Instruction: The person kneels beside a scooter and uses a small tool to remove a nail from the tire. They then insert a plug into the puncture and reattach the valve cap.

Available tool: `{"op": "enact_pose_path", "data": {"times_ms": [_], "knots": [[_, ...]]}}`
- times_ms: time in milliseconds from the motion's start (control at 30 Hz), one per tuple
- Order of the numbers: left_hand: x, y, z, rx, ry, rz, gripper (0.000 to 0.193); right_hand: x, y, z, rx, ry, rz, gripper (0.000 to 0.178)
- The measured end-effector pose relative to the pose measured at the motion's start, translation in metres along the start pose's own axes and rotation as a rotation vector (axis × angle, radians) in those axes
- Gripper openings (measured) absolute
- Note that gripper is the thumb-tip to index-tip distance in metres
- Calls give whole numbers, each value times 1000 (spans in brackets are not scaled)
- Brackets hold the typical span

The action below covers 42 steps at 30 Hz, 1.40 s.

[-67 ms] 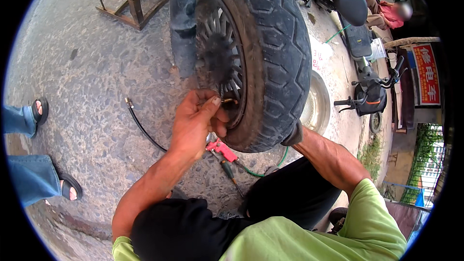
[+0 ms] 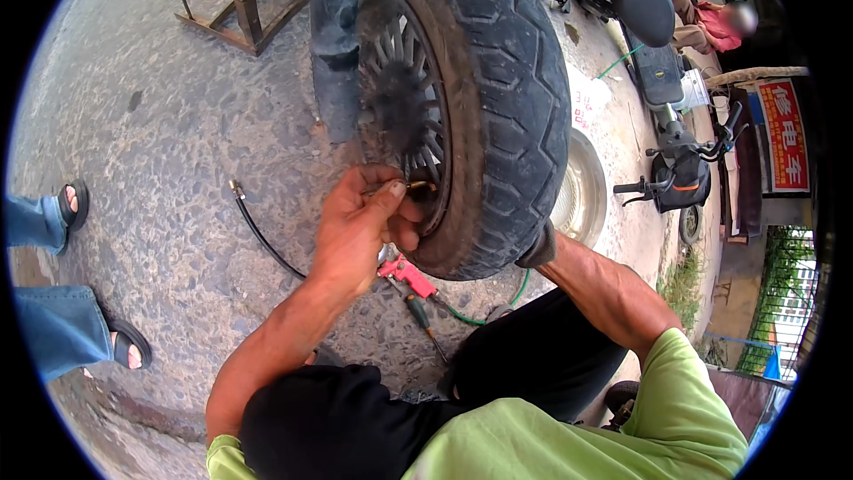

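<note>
A black scooter wheel stands upright before me, its treaded tire dusty and its dark spoked rim on the left side. My left hand, bare, is closed in a pinch at the lower rim, on a small brass-coloured valve stem that is partly covered by the fingers. Behind the lower right of the tire is my right hand in a dark glove, touching the tread; its fingers are hidden. Below the wheel, a red air gun lies on the ground near a screwdriver.
A black hose with a brass end curves over the concrete at left, and a green hose runs underneath. A metal basin sits right of the tire. Another person's sandalled feet are at left; a parked scooter stands right.
The tire has shifted very slightly to the left. Both hands keep their places on it.
</note>
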State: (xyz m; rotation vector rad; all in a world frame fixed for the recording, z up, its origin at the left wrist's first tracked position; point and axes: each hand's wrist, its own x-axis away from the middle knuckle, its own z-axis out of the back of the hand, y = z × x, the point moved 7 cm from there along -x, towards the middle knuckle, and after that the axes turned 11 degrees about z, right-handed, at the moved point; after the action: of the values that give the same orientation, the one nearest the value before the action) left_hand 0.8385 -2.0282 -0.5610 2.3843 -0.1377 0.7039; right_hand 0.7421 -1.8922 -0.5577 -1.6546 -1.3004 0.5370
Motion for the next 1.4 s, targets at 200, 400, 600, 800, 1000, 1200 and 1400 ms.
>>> {"op": "enact_pose_path", "data": {"times_ms": [200, 400, 600, 800, 1000, 1200, 1400], "knots": [[-1, -4, 2, 22, -121, -9, 31, 8, -5, 5, 3, 112, -39, 46], [0, 9, 12, -356, -16, -184, 27, 3, -12, -2, 269, -56, 60, 50], [4, 18, 4, -534, 80, -280, 21, 26, 26, 58, -35, 346, -151, 44], [3, 24, 3, -589, 151, -346, 10, 10, 3, 23, 360, 77, 21, 46], [7, 27, 2, -758, 358, -376, 17, 11, 1, 18, 157, 34, 149, 44], [2, 22, 8, -584, 330, -234, 17, 6, -5, 8, 83, 59, 109, 45], [3, 22, 1, -420, 118, -160, 20, -4, -3, 9, 90, 12, 54, 48]]}}
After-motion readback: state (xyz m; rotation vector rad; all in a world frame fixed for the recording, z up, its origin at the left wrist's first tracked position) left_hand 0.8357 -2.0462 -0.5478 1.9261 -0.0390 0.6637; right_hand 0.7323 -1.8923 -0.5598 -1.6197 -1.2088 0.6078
